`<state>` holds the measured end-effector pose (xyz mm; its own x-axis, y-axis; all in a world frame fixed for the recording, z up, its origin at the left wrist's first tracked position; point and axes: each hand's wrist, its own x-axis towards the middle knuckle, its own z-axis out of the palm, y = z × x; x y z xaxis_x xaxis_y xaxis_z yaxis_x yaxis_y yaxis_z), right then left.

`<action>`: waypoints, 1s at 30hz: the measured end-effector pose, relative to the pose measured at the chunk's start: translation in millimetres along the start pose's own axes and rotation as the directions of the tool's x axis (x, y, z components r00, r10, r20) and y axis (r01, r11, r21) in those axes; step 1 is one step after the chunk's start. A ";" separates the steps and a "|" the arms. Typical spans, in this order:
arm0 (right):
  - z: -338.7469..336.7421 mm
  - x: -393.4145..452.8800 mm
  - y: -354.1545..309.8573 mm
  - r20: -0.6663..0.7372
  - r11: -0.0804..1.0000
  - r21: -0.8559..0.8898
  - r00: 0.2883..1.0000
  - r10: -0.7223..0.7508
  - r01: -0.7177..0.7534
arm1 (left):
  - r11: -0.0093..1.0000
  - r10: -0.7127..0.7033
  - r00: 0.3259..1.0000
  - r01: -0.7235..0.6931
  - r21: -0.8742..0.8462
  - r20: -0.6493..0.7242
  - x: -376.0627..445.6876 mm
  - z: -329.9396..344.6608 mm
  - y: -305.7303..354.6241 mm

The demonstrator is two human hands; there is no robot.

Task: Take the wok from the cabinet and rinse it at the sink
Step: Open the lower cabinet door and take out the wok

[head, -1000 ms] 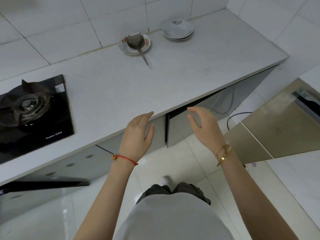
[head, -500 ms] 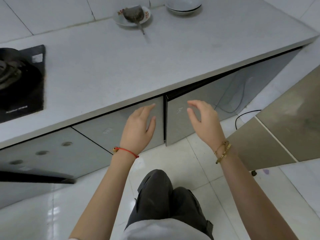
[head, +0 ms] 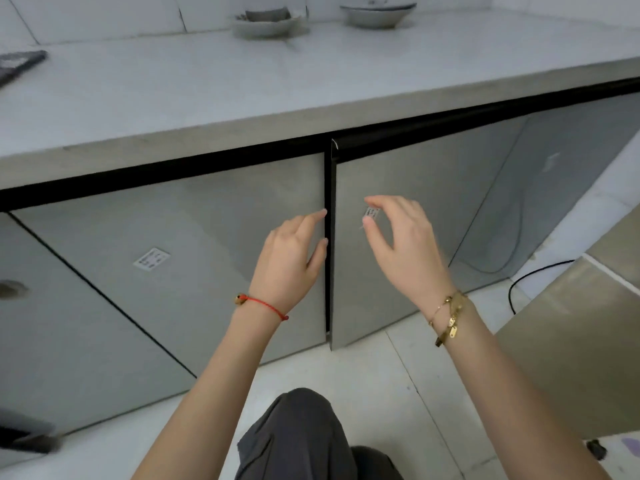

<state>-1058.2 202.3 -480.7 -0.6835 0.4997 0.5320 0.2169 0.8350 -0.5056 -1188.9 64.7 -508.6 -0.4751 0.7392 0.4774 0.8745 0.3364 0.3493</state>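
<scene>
Only one view here, the camera on my head looking down at the cabinet under the counter [head: 242, 95]. No wok in sight yet, so I'm guessing it's behind these grey doors, straight ahead of both hands and lower than the countertop; can't tell how it's lying in there or which way its handle runs. My left hand [head: 289, 263] is loose and holding nothing, fingertips right at the inner edge of the left door [head: 194, 258], by the dark vertical gap where the two doors meet. My right hand [head: 403, 244] is also relaxed with nothing in it, fingers curled a bit in front of the right door [head: 408, 188], which already stands slightly ajar along that same gap. That gap runs up and down and sits between my hands, the left one looks closer to it, so pulling the doors apart is probably the next thing. On the counter's back edge against the tiled wall there are two bowls [head: 266, 22], and a bit of stove [head: 19, 64] at the left edge. Pale tile floor [head: 381, 375], my knee bent down low, and a black cable off to the right. No sink visible from here.
</scene>
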 end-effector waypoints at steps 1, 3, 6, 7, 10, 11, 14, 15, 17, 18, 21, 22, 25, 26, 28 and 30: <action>4.8 -1.6 2.9 -0.021 1.000 -0.014 1.000 -0.023 0.022 | 1.000 0.010 1.000 -0.010 0.001 -0.017 0.3 9.8 -2.9; 10.2 -2.3 7.3 -0.064 0.998 -0.024 0.997 -0.051 0.050 | 1.000 0.007 0.999 -0.008 -0.010 -0.048 1.2 24.7 -6.8; 10.0 7.3 8.9 -0.149 0.997 0.011 0.987 -0.067 0.070 | 1.000 -0.008 0.996 0.005 -0.029 -0.088 5.3 36.7 -9.7; 8.3 13.0 8.1 -0.176 0.997 0.017 0.982 -0.074 0.078 | 0.999 -0.012 0.995 0.008 -0.041 -0.096 6.8 38.8 -9.8; 1.5 32.8 0.5 -0.230 0.994 0.046 0.969 -0.086 0.099 | 0.997 -0.023 0.995 0.015 -0.072 -0.102 10.8 43.3 -8.4; -0.4 39.4 -3.7 -0.240 0.992 0.077 0.968 -0.075 0.096 | 0.997 -0.028 0.994 0.020 -0.081 -0.101 12.0 43.8 -7.0; -3.7 56.3 -18.1 -0.204 0.970 0.244 0.978 0.050 0.001 | 0.993 -0.055 0.993 0.044 -0.108 -0.103 15.9 43.9 -2.2; -2.6 60.6 -21.0 -0.189 0.959 0.280 0.977 0.094 -0.039 | 0.992 -0.066 0.993 0.054 -0.115 -0.102 16.6 43.7 -0.8; 1.8 67.4 -24.1 -0.178 0.957 0.280 0.975 0.133 -0.079 | 0.990 -0.086 0.992 0.076 -0.119 -0.089 18.1 44.8 -0.5; 3.8 69.2 -25.6 -0.174 0.961 0.262 0.975 0.135 -0.086 | 0.989 -0.096 0.992 0.086 -0.118 -0.077 19.1 45.8 -1.1; 9.1 72.0 -29.3 -0.147 0.963 0.244 0.978 0.150 -0.111 | 0.984 -0.127 0.992 0.123 -0.126 -0.019 21.8 50.7 -4.6; 11.1 73.4 -30.0 -0.136 0.959 0.258 0.978 0.159 -0.121 | 0.982 -0.136 0.991 0.134 -0.134 -0.001 22.5 52.3 -5.6; 17.8 79.0 -30.7 -0.071 0.886 0.420 0.966 0.248 -0.196 | 0.972 -0.149 0.988 0.154 -0.175 0.038 22.8 55.4 -5.9; 19.1 80.6 -30.7 -0.034 0.832 0.500 0.955 0.295 -0.239 | 0.968 -0.152 0.987 0.157 -0.194 0.043 22.6 56.6 -5.9; 18.6 81.6 -31.2 0.045 0.721 0.619 0.930 0.365 -0.313 | 0.963 -0.151 0.987 0.157 -0.220 0.045 22.3 58.2 -5.9; 15.8 80.9 -31.4 0.087 0.650 0.680 0.918 0.388 -0.339 | 0.961 -0.146 0.988 0.152 -0.232 0.040 22.6 59.1 -5.5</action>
<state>-1131.4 212.9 -432.5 -0.6038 0.7624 0.2327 -0.1013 0.2162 -0.9711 -1198.7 114.0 -547.4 -0.5937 0.7047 0.3884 0.7457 0.3003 0.5948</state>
